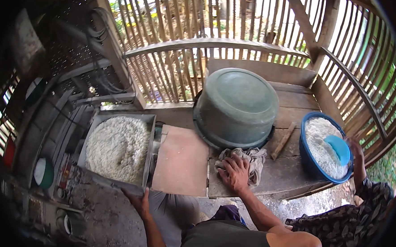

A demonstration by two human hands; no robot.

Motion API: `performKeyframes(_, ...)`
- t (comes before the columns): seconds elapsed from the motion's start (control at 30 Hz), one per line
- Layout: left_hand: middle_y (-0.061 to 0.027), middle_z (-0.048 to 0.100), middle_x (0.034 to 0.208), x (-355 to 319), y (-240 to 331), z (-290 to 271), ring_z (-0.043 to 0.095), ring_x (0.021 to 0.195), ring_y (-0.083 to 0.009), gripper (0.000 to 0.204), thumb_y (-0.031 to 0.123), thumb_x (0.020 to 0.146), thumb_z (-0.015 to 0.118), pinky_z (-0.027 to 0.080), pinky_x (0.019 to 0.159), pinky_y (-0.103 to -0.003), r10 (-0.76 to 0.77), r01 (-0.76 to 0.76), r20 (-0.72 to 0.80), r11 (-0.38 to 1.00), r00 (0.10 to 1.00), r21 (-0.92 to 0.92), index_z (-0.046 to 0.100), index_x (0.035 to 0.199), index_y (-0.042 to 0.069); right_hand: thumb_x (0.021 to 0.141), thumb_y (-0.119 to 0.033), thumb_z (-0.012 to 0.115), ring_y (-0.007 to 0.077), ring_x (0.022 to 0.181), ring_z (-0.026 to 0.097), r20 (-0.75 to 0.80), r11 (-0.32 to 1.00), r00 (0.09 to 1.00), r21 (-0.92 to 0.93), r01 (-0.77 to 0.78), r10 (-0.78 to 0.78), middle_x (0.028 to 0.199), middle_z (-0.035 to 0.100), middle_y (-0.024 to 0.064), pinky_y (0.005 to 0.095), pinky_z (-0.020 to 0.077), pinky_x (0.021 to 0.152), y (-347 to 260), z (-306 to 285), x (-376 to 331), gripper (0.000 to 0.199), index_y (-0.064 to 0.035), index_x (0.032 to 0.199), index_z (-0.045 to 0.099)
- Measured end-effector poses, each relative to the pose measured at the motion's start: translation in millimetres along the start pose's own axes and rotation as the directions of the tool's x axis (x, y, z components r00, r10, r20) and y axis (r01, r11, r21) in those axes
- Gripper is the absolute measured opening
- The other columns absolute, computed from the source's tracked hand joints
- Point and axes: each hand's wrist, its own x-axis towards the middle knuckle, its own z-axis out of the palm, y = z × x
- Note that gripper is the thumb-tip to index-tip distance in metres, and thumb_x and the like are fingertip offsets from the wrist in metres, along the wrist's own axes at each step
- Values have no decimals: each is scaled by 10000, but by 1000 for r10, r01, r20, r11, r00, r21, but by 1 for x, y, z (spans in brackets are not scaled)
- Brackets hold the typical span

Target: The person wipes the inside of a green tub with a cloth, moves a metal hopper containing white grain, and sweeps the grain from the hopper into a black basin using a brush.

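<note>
My right hand (236, 173) presses down on a crumpled grey-beige cloth (257, 163) on the wooden bench, its fingers curved over the bunched fabric. My left hand (138, 201) is at the near corner of a square metal hopper (149, 159), thumb and fingers apart, touching or almost touching its edge. The hopper holds a heap of off-white, moist-looking grated or crumbly material (117, 150). Between the hopper and the cloth lies a flat pinkish-brown board (181, 162). Just beyond the cloth, a large grey-green tub (237, 105) sits upside down.
At right, another person's hand (356, 147) is beside a blue basin (303, 156) of white material with a light-blue scoop (338, 149) in it. A wooden stick (283, 141) lies on the bench (277, 175). Slatted walls surround the space; a green bucket (47, 175) stands left.
</note>
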Motion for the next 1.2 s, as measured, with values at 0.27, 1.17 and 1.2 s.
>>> performKeyframes(0.27, -316, 286, 1474, 24, -12, 26, 270, 1386, -423, 1194, 497, 580, 874, 251, 1130, -451, 0, -9, 82, 994, 997, 110, 269, 1431, -83, 781, -301, 707, 265, 1198, 502, -47, 999, 999, -37, 19, -21, 1100, 654, 35, 463, 314, 996, -1, 1, 5, 321, -93, 1025, 690)
performKeyframes(1.17, -210, 536, 993, 33, -111, 115, 501, 944, -418, 506, 288, 595, 772, 415, 810, -490, 448, -306, -282, 849, 848, 430, 567, 942, -19, 776, -271, 701, 271, 816, 608, -32, 994, 999, -103, 22, -25, 760, 677, 53, 441, 395, 750, 12, 2, 35, 146, -134, 725, 704)
performKeyframes(1.2, -214, 529, 994, 33, -107, 116, 497, 934, -417, 519, 294, 588, 779, 412, 803, -491, 420, -291, -289, 870, 860, 399, 561, 936, -23, 777, -267, 699, 267, 816, 607, -49, 991, 997, -119, 58, -64, 760, 673, 51, 441, 392, 744, 13, 7, 34, 147, -133, 716, 693)
